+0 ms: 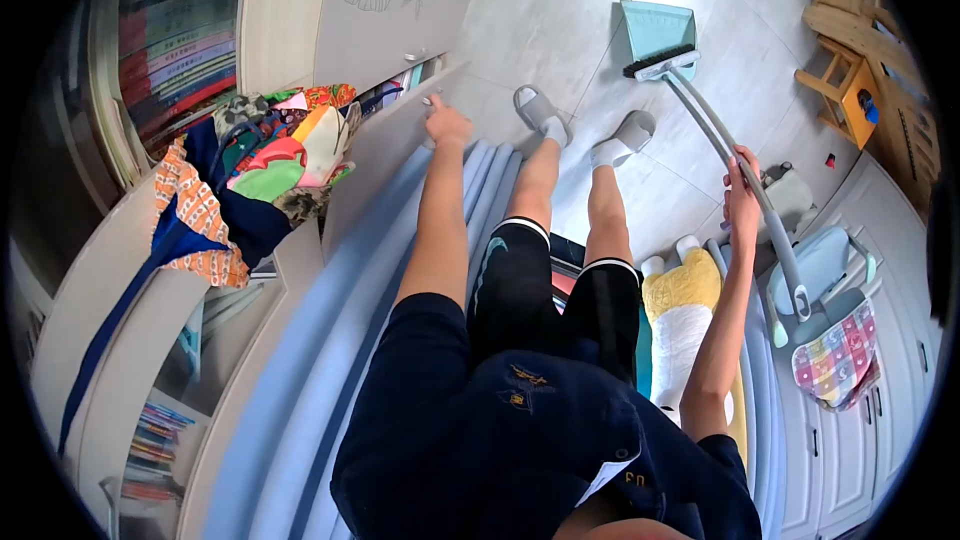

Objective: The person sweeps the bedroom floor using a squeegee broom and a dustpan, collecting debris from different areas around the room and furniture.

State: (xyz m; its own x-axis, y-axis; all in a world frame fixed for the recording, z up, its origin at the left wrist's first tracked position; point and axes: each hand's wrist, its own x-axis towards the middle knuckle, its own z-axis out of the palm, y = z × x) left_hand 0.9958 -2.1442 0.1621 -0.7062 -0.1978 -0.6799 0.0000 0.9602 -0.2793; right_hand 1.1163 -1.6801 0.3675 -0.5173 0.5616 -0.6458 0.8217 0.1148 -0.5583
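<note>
Fingers of right hand closed round broom handle, broom and dustpan beyond slippers, best kept level; left hand at cabinet panel, grip unclear.

One broom, one dustpan, two grey slippers, one wooden stool, one checked cloth

Glossy grey floor tiles, white panelled cupboards at right, bookshelf at left, small wooden stool.

the pale tiled floor carries a mint-green dustpan, grey slippers and a wooden stool.
</note>
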